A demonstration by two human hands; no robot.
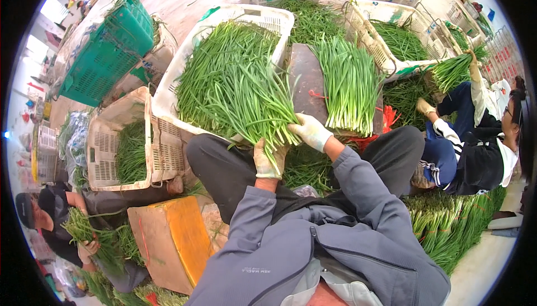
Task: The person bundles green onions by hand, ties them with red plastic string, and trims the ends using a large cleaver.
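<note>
My left hand (269,160), in a pale work glove, holds the lower stem ends of a bunch of long green leafy stalks (251,100), which look like garlic chives. My right hand (311,132), gloved too, is at the right side of the same stems, its fingers against them. The leaves fan out over a white plastic crate (224,12) heaped with more stalks (214,58). To the right, a neat pile of stalks (350,88) lies on a dark board (307,77), its pale ends towards me. A thin red tie (317,95) lies on the board.
Red ties (390,117) hang beside the board. White crates (119,138) with greens stand left and right (398,60); a green crate (109,50) is at upper left. A cardboard box (168,239) sits lower left. Co-workers handle greens at left (63,222) and right (474,146). Tied bundles (453,222) lie lower right.
</note>
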